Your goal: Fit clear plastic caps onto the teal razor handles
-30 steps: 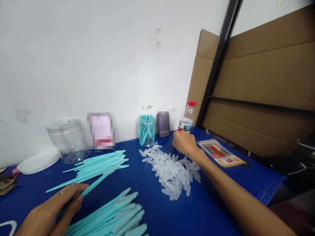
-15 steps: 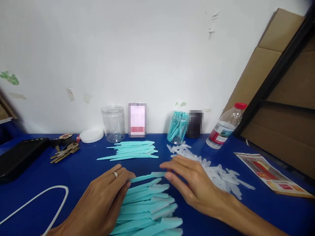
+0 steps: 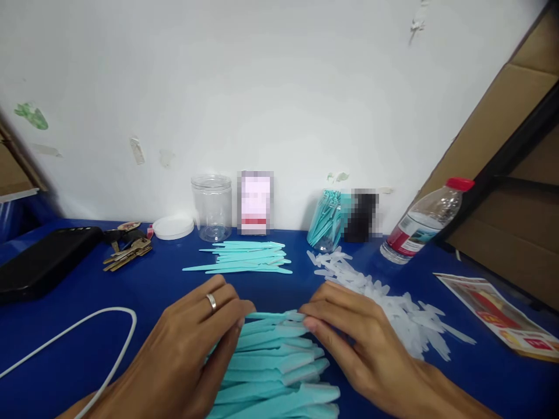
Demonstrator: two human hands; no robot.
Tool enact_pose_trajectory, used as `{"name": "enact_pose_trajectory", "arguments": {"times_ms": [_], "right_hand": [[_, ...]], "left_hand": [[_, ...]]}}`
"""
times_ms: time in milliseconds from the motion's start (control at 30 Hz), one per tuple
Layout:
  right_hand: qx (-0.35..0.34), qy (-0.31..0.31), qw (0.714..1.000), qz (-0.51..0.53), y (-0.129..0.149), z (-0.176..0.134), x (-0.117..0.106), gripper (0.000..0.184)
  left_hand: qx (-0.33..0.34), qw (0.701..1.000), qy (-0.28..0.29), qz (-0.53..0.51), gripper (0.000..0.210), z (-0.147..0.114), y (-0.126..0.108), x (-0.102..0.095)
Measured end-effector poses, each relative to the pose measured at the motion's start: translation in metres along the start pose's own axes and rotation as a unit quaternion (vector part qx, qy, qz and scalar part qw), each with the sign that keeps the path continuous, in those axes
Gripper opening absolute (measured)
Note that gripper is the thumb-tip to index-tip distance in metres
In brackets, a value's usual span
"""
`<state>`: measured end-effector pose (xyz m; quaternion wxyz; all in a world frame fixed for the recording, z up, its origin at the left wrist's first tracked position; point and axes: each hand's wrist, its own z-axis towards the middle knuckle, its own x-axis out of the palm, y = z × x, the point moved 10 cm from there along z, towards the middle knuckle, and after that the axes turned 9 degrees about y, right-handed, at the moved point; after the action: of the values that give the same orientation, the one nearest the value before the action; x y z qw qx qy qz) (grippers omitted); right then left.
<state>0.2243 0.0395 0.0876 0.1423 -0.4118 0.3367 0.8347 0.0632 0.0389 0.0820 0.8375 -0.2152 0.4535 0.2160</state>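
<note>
A turquoise eyebrow razor [image 3: 271,316] is stretched level between my two hands. My left hand [image 3: 187,337], with a ring on one finger, pinches its handle end. The fingertips of my right hand [image 3: 367,343] are closed on the other end, where a translucent cover shows in part. Just below the held razor lies a pile of similar turquoise razors [image 3: 279,364], their wider ends pointing right; my left hand hides part of it. To the right of my right hand, loose translucent blade covers [image 3: 406,320] are scattered over the blue table.
Farther back lies a smaller row of turquoise razors [image 3: 244,260]. Against the wall stand a clear jar [image 3: 212,209], a jar of turquoise sticks [image 3: 325,224] and a tilted water bottle [image 3: 423,224]. Keys [image 3: 131,251], a white lid [image 3: 173,227] and a white cable [image 3: 131,331] are leftward.
My right fingers have closed more fully around the razor's covered end, and the razor sits closer to the pile. The whole view has shifted slightly, moving the background rightward.
</note>
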Motion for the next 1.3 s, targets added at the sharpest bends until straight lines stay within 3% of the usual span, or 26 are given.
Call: {"name": "enact_pose_trajectory", "arguments": {"times_ms": [167,233,400,500,567,633,733,800,1067,1300], "right_hand": [[0.027,0.005,0.999,0.038,-0.007,0.001,0.006,0.018],[0.017,-0.015,0.999,0.028,-0.008,0.000,-0.002,0.017],[0.088,-0.194,0.977,-0.026,-0.034,-0.011,-0.061,0.018],[0.137,-0.238,0.959,-0.070,-0.048,-0.016,-0.081,0.017],[0.145,-0.206,0.961,-0.113,-0.054,-0.012,-0.078,0.018],[0.154,-0.127,0.959,-0.199,-0.063,-0.006,-0.062,0.021],[0.182,0.018,0.927,-0.327,-0.085,-0.003,-0.027,0.026],[0.192,0.067,0.912,-0.355,-0.097,-0.006,-0.011,0.029],[0.187,0.111,0.914,-0.343,-0.099,-0.006,0.002,0.021],[0.190,0.088,0.923,-0.323,-0.095,-0.003,-0.005,0.022]], "left_hand": [[-0.031,0.994,0.047,-0.092,0.022,0.004,0.011,0.010],[-0.023,0.995,0.032,-0.091,0.018,0.003,0.012,0.007],[-0.075,0.994,-0.064,-0.053,0.019,0.003,0.039,-0.012],[-0.106,0.993,-0.050,-0.034,0.017,0.005,0.058,-0.008],[-0.121,0.992,-0.013,0.018,0.021,0.006,0.068,0.001],[-0.133,0.988,0.020,0.071,0.028,0.004,0.078,0.011],[-0.147,0.982,0.054,0.110,0.036,0.001,0.090,0.024],[-0.150,0.979,0.073,0.119,0.039,-0.001,0.095,0.030],[-0.184,0.975,0.097,0.072,0.031,-0.001,0.111,0.036],[-0.200,0.976,0.082,0.034,0.021,-0.001,0.117,0.035]]}}
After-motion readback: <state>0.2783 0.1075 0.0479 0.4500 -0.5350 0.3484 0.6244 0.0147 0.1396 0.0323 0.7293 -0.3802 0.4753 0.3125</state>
